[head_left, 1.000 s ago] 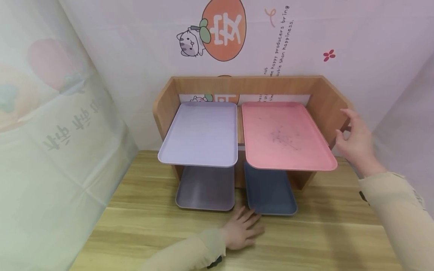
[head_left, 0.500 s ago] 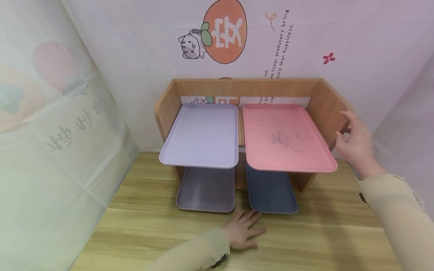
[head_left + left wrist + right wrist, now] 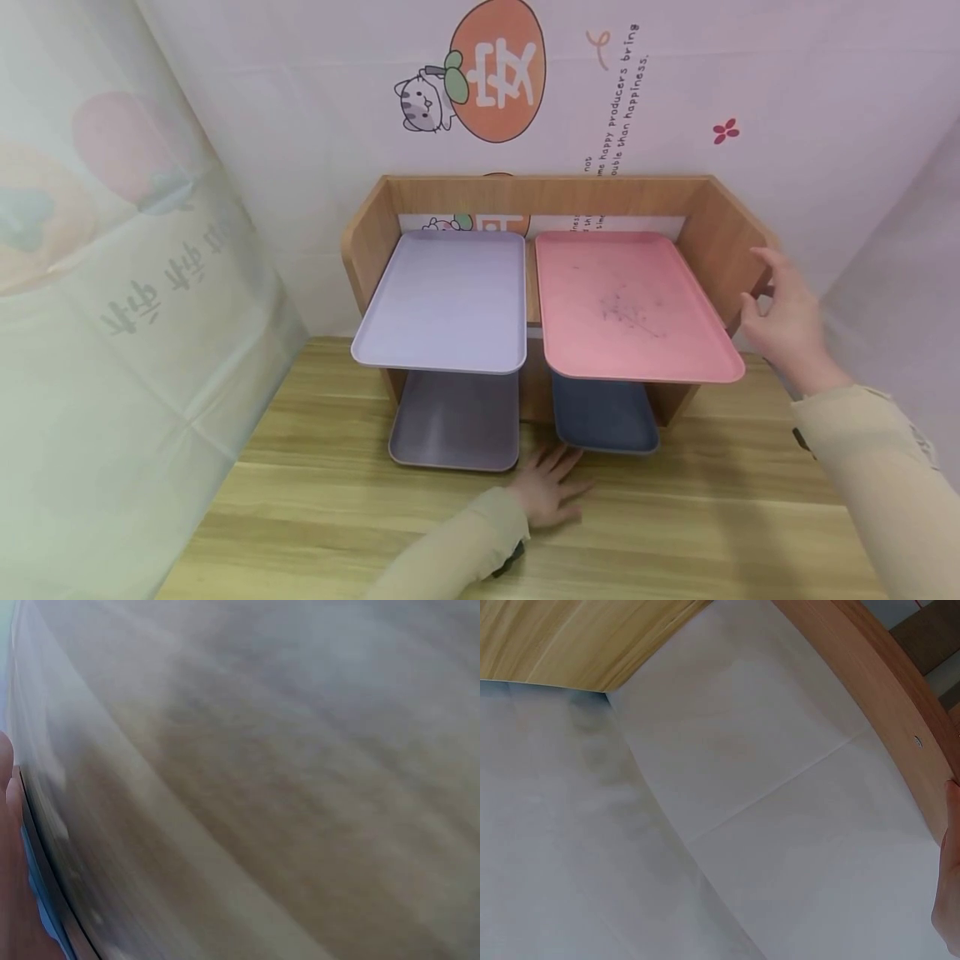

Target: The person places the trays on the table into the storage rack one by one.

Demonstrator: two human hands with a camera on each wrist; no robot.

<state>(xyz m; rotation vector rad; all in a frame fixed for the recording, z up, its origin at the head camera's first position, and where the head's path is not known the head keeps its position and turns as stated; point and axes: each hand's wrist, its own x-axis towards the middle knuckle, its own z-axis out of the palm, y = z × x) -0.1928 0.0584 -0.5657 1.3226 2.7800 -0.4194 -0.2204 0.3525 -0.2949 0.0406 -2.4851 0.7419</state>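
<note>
In the head view my left hand [image 3: 549, 490], fingers spread and straight, touches the front edge of the dark blue tray [image 3: 606, 417] on the lower right of a wooden shelf [image 3: 551, 196]. My right hand [image 3: 789, 323] grips the front edge of the shelf's right side panel [image 3: 726, 242], thumb and forefinger around it. In the right wrist view, part of that hand [image 3: 949, 877] lies against the panel [image 3: 900, 720]. A pink tray [image 3: 633, 308] with dark marks sits above the blue one. To its left is a lavender tray [image 3: 448, 300], over a grey-purple tray [image 3: 457, 421].
The shelf stands on a wood-grain table [image 3: 315, 500]. A printed cloth wall [image 3: 315, 108] rises behind it, and pale cloth [image 3: 97, 400] hangs at the left. In the left wrist view the blurred table surface [image 3: 247, 787] fills most of the picture.
The dark blue tray has slid back under the pink tray, with my left hand moving forward and slightly right behind it. My right hand stays on the side panel.
</note>
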